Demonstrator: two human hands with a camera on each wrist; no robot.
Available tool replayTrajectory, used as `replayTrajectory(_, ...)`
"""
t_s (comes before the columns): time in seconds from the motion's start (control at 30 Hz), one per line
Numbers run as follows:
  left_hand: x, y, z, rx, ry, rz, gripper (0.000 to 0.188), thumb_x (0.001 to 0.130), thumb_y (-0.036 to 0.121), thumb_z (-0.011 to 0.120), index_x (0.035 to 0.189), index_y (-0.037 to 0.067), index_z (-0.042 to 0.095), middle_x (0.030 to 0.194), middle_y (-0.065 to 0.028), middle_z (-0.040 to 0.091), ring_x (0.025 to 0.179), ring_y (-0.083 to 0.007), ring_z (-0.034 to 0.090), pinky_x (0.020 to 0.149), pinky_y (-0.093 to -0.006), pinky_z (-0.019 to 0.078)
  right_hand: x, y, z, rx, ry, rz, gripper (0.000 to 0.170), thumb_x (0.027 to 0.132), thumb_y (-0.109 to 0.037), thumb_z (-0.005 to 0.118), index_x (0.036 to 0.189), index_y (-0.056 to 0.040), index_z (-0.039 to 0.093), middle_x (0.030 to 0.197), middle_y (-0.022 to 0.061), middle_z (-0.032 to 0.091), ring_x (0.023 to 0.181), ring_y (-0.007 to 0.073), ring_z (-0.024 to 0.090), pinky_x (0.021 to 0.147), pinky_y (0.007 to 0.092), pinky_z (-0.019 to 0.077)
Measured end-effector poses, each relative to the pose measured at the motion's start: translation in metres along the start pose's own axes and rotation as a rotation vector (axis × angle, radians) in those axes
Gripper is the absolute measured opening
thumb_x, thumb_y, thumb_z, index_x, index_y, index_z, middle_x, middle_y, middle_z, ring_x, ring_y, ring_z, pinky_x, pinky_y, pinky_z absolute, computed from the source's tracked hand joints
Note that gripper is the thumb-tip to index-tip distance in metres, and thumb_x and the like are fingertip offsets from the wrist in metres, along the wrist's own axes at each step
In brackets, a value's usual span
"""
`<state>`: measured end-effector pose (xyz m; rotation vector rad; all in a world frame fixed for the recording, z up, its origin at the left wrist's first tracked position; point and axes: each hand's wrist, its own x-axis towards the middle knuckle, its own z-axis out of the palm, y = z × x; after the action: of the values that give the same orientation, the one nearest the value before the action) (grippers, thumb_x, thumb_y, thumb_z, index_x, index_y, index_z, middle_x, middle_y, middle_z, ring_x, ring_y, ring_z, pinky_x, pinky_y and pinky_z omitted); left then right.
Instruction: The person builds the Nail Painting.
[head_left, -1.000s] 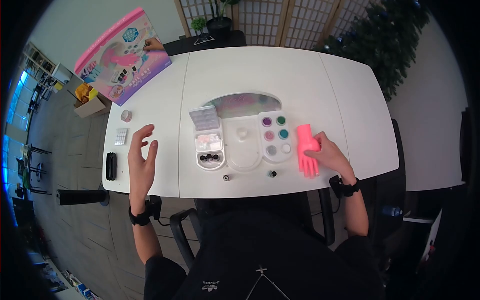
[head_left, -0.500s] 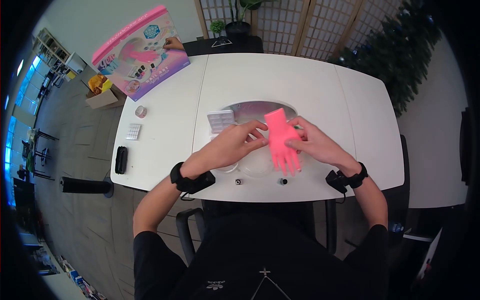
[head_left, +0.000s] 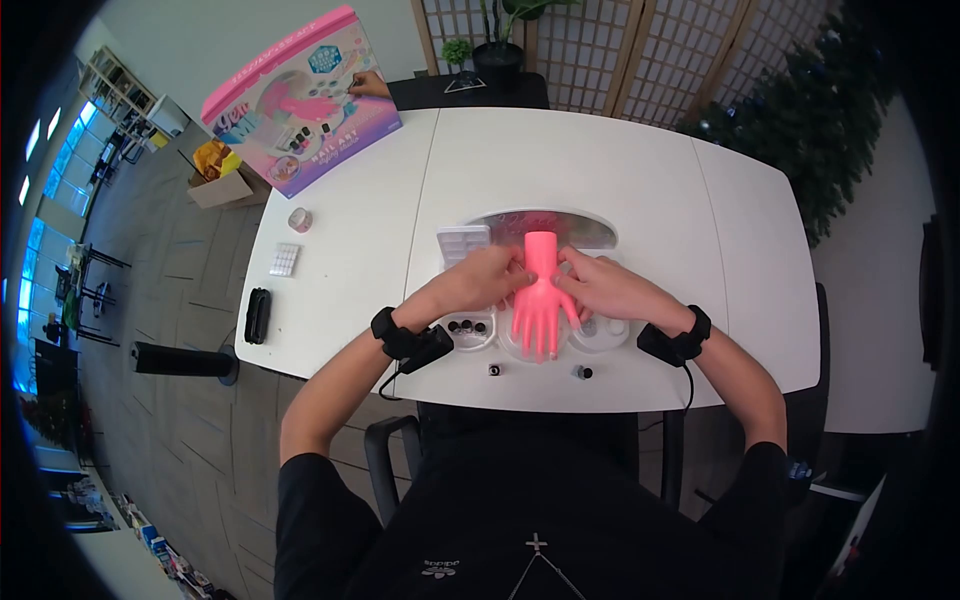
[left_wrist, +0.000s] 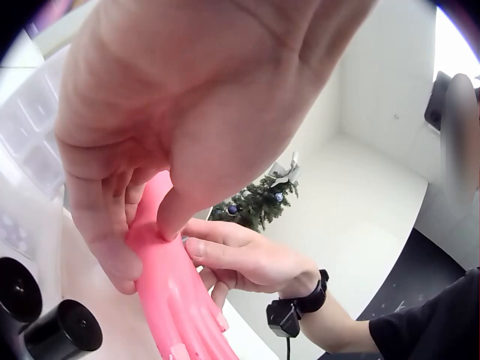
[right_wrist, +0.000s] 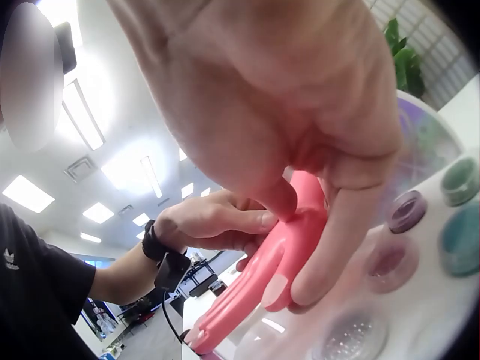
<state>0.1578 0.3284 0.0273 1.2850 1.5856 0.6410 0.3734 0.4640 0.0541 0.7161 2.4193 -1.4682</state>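
A pink plastic model hand [head_left: 541, 300] is held over the middle of a white nail-art tray [head_left: 478, 343], its fingers pointing toward the person. My left hand [head_left: 483, 276] grips its left side, thumb on top and fingers along the edge in the left wrist view. On the other side my right hand [head_left: 608, 287] pinches it near the model thumb [right_wrist: 278, 289]. Behind the wrist end of the model hand stands the tray's arched back panel [head_left: 580, 229]. My hands and the model hand hide much of the tray.
Small black-capped bottles [head_left: 467, 327] sit in the tray's left part, below a clear lidded case [head_left: 462, 240]. Glitter pots [right_wrist: 391, 262] fill its right side. Two loose bottles [head_left: 494, 370] [head_left: 583, 372] stand near the front edge. A nail-art box [head_left: 305, 110] is at back left.
My right hand has carried the model hand from the tray's right side to its middle and straightened it. My left hand has come in from the left and taken hold of it.
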Motion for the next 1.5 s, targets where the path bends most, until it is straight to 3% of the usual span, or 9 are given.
replayTrajectory(0.47,0.004,-0.003,0.001,-0.009,-0.039,-0.107,0.039,0.113,0.023,0.061,0.135,-0.009,0.065,0.111,-0.0164,0.077,0.089,-0.0219,0.079,0.073,-0.0349,0.0715,0.018,0.003,-0.004,-0.007,-0.130,0.110,0.042,0.118,-0.030,0.045,0.123,0.0037,0.069,0.083,0.0136,0.079,0.071,0.0236,0.081,0.071,0.0364,0.0685)
replayTrajectory(0.77,0.001,0.003,0.001,0.007,-0.014,-0.143,0.038,0.112,0.025,0.063,0.119,-0.011,0.072,0.092,-0.0173,0.080,0.072,-0.0252,0.080,0.067,-0.0365,0.0686,0.011,-0.006,-0.002,-0.195,-0.003,0.059,0.039,0.114,-0.033,0.055,0.117,0.0012,0.073,0.078,0.0127,0.076,0.062,0.0242,0.076,0.061,0.0395,0.0597)
replayTrajectory(0.87,-0.006,0.013,-0.001,0.154,0.008,-0.176,0.037,0.112,0.025,0.063,0.124,-0.009,0.074,0.099,-0.0139,0.080,0.074,-0.0204,0.078,0.060,-0.0343,0.0655,0.009,-0.011,-0.003,-0.303,0.044,0.025,0.038,0.111,-0.034,0.060,0.117,0.0020,0.072,0.081,0.0164,0.077,0.067,0.0289,0.076,0.066,0.0424,0.0597)
replayTrajectory(0.97,-0.029,0.022,-0.010,0.326,0.223,-0.017,0.035,0.112,0.025,0.064,0.127,-0.006,0.074,0.099,-0.0112,0.080,0.070,-0.0175,0.074,0.056,-0.0314,0.0591,0.006,-0.003,0.001,-0.469,0.239,-0.140,0.037,0.110,-0.033,0.062,0.118,0.0024,0.072,0.082,0.0199,0.076,0.074,0.0330,0.077,0.073,0.0439,0.0590)
replayTrajectory(1.07,-0.084,0.035,-0.031,0.111,0.405,0.005,0.035,0.112,0.025,0.065,0.131,-0.004,0.073,0.099,-0.0101,0.079,0.068,-0.0147,0.070,0.058,-0.0299,0.0570,-0.015,-0.021,-0.007,-0.395,0.198,-0.086,0.035,0.110,-0.029,0.063,0.125,0.0014,0.071,0.083,0.0136,0.079,0.070,0.0262,0.074,0.069,0.0398,0.0557)
replayTrajectory(1.2,-0.158,-0.036,-0.077,0.026,0.627,-0.091,0.036,0.112,0.025,0.066,0.138,0.000,0.071,0.101,-0.0111,0.077,0.086,-0.0135,0.071,0.072,-0.0319,0.0604,-0.044,-0.025,-0.018,-0.315,0.181,-0.058,0.034,0.109,-0.030,0.064,0.122,-0.0001,0.072,0.085,0.0151,0.078,0.071,0.0272,0.073,0.069,0.0397,0.0545)
replayTrajectory(1.27,-0.202,-0.105,-0.112,0.224,0.862,-0.195,0.040,0.109,0.027,0.070,0.140,0.002,0.070,0.115,-0.0198,0.080,0.108,-0.0300,0.077,0.093,-0.0452,0.0607,-0.062,-0.033,-0.019,-0.318,0.194,-0.007,0.033,0.107,-0.030,0.066,0.122,-0.0013,0.073,0.083,0.0164,0.076,0.068,0.0310,0.070,0.069,0.0410,0.0533)
replayTrajectory(1.43,-0.289,-0.260,-0.130,0.632,1.161,-0.838,0.097,0.092,0.028,0.086,0.171,0.007,0.034,0.148,-0.0323,0.062,0.128,-0.0459,0.068,0.111,-0.0488,0.0550,-0.087,-0.032,-0.025,-0.258,0.247,0.041,0.028,0.106,-0.023,0.069,0.123,-0.0004,0.073,0.077,0.0112,0.070,0.060,0.0192,0.062,0.063,0.0371,0.0483)
replayTrajectory(1.5,-0.301,-0.269,-0.120,0.518,1.137,-0.836,0.109,0.089,0.025,0.088,0.174,0.008,0.022,0.151,-0.0342,0.058,0.131,-0.0485,0.066,0.113,-0.0495,0.0541,-0.089,-0.035,-0.027,-0.230,0.261,0.054,0.027,0.106,-0.021,0.070,0.122,0.0003,0.073,0.076,0.0098,0.069,0.058,0.0162,0.060,0.062,0.0355,0.0472)
